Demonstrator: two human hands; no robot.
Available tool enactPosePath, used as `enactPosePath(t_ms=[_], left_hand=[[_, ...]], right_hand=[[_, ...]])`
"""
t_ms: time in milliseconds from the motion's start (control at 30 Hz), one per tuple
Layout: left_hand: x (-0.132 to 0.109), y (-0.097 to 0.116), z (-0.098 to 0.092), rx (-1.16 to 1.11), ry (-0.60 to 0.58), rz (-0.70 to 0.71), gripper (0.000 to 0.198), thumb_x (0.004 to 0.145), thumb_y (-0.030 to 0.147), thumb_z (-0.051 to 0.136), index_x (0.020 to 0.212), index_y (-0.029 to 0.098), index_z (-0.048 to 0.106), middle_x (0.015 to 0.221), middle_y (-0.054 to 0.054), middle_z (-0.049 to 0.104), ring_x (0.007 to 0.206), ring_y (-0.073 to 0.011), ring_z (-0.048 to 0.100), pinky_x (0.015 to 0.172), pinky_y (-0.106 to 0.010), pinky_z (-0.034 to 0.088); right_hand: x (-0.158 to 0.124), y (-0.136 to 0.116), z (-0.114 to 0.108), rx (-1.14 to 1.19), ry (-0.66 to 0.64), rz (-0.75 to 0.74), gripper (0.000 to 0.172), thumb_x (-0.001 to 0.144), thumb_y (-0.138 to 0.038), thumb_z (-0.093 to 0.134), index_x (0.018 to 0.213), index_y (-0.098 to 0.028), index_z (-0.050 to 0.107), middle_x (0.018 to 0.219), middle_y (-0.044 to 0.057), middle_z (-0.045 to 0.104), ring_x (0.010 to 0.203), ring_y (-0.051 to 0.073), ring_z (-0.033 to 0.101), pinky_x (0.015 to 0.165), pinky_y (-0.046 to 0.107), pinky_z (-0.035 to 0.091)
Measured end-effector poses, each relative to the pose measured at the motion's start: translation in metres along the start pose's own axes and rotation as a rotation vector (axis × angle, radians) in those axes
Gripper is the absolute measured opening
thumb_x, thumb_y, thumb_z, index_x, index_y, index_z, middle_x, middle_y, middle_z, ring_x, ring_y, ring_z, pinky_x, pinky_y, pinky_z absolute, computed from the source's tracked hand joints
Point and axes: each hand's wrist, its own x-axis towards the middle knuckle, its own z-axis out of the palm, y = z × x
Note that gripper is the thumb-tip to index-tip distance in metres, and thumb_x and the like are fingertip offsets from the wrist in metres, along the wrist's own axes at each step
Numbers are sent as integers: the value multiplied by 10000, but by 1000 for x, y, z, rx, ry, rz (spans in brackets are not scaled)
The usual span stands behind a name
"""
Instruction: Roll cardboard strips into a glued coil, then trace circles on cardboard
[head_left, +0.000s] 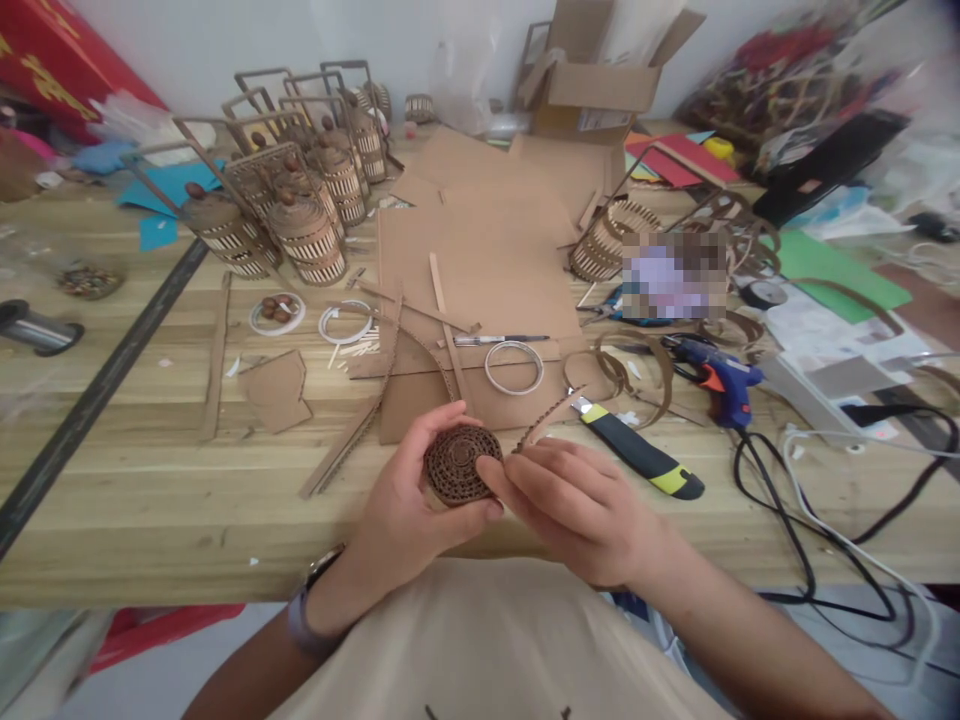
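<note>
Table [172, 530], left grip [411, 500] around coil [459, 465]

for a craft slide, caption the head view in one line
Left hand holds a round brown coil of corrugated cardboard while the right hand pinches a thin brown corrugated strip.

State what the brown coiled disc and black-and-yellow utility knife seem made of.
Brown coiled disc: probably matt corrugated cardboard, given wavy ridges between windings. Black-and-yellow utility knife: handle dull, smooth, perhaps plastic or rubber; silvery tip suggests metal.
</note>
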Motion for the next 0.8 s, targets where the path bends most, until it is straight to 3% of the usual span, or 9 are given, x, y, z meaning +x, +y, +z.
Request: enactPosePath(t_ms=[100,233,467,567,667,800], left_hand=[[-2,3,1,-16,-11,14,677,718,158,847,1302,333,553,1225,-13,660,1074,-170,655,920,-262,524],[-3,2,-2,-202,-154,100,753,678,125,858,1334,345,563,1216,-18,680,1108,-185,663,953,-268,530],[3,-12,-13,-300,-342,142,793,707,391,875,1411,333,513,1235,-59,666,1121,-231,661,963,-323,534],[7,-10,-16,-74,-331,146,827,722,388,856,1442,336,452,1326,-79,626,1193,-258,627,1013,-375,509],[9,2,-13,335,-213,76,779,700,390,863,1383,274,508,1379,-112,594,1270,-312,568,1069,-457,464],[6,17,-5,623,-140,-8,599,706,363,829,1252,244,615,1163,-99,708,1038,-330,673,907,-476,546]], right_hand=[[0,-2,3,49,42,12,185,970,-78,543,1136,-157,562,824,22,750,716,131,707,711,271,609],[5,-2,-1,178,60,29,168,970,-96,579,1103,-185,532,758,-2,710,695,115,695,723,238,616],[6,6,-5,316,2,55,117,982,-142,579,1086,-182,543,783,-1,681,725,113,670,711,237,607],[3,10,-5,193,-28,-4,136,979,-107,555,1104,-159,564,814,12,699,794,122,683,787,263,609],[2,11,-7,26,-56,-143,179,988,-80,463,1102,-124,594,861,42,725,854,138,689,848,275,603],[3,9,-8,-60,-126,-252,301,989,-76,353,1043,-105,648,903,68,737,864,148,682,854,255,597]])
